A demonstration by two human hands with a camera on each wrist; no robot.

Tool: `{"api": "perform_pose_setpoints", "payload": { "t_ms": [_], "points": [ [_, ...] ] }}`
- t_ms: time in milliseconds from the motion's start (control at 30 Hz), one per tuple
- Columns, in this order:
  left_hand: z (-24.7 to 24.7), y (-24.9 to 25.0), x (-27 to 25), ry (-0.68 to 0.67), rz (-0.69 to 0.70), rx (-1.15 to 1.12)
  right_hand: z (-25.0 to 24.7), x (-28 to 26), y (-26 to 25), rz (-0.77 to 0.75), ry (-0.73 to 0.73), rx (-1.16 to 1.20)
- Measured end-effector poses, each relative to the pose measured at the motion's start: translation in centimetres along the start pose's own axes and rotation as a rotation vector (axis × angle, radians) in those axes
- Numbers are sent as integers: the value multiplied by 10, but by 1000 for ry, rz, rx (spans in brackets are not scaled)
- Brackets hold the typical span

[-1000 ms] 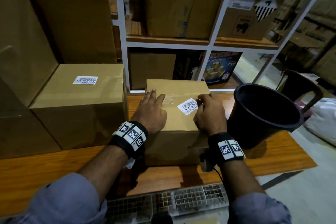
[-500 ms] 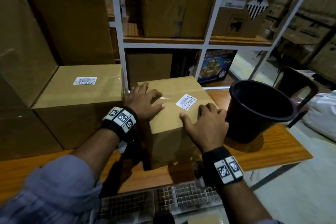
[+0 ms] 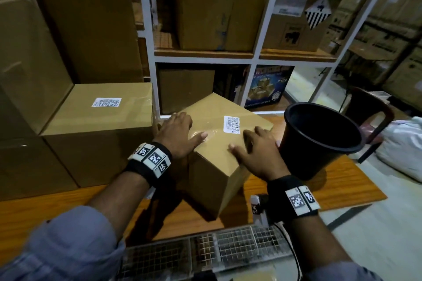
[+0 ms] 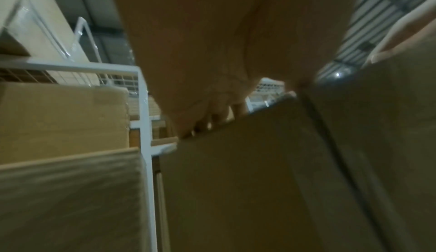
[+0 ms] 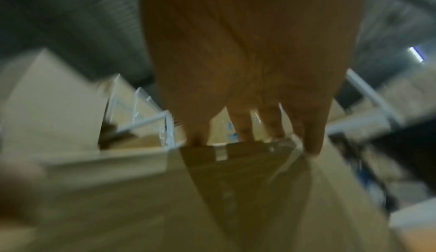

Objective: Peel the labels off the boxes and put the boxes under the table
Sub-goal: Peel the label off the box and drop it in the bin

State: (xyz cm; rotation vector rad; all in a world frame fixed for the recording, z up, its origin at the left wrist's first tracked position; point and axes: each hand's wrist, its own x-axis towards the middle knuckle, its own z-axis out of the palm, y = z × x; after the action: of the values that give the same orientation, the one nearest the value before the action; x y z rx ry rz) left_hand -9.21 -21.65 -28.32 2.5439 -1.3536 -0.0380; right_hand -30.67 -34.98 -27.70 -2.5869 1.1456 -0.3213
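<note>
Two cardboard boxes sit on the wooden bench (image 3: 338, 189). The nearer box (image 3: 219, 166) stands turned, one corner pointing toward the person, and carries a white barcode label (image 3: 232, 124) on its taped top face. The left hand (image 3: 177, 137) lies flat on the top's left part, fingers straight and spread, thumb stretched toward the clear tape, grasping nothing. The right hand (image 3: 258, 153) lies flat on the top's right part, just below the label and not touching it, fingers extended and released, its outer edge close against a black bucket (image 3: 319, 141). Both wrists wear black bands with printed square markers.

In the left wrist view, the left hand's fingers (image 4: 212, 114) rest straight along the box's upper edge. In the right wrist view, heavily blurred, the right hand's fingers (image 5: 243, 125) reach straight out over the box top.

The larger second box (image 3: 100, 130) stands to the left, just beside the nearer one, with its own white label (image 3: 106, 102) stuck on top. The black bucket stands upright on the bench to the right. Behind the bench rises a white metal shelf (image 3: 267, 20) stocked with more cartons, and tall cardboard boxes are stacked at the far left.
</note>
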Motion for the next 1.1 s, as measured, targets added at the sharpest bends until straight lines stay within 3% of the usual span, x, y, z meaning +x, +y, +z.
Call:
{"api": "perform_pose_setpoints", "payload": {
  "t_ms": [100, 233, 367, 533, 700, 867, 1000, 1100],
  "points": [
    [-4, 7, 0, 74, -73, 73, 3, -1, 5, 6, -153, 84],
    [-9, 13, -6, 19, -111, 239, -5, -3, 15, 127, -71, 69],
    [-12, 26, -18, 42, -91, 311, -13, -2, 13, 112, -72, 48],
    [-12, 36, -33, 150, -53, 181, -30, -1, 18, 113, -148, 66],
    [-16, 38, -35, 173, -27, 27, -40, -3, 24, 112, -179, 57],
    [-18, 32, -16, 19, 22, 20, -56, -3, 3, 41, -236, -69],
    [-27, 27, 10, -212, 71, -119, -71, 10, -22, -68, -175, -33],
    [-27, 23, 30, -385, 64, -205, -63, 38, -32, -66, -186, -1]
  ]
}}
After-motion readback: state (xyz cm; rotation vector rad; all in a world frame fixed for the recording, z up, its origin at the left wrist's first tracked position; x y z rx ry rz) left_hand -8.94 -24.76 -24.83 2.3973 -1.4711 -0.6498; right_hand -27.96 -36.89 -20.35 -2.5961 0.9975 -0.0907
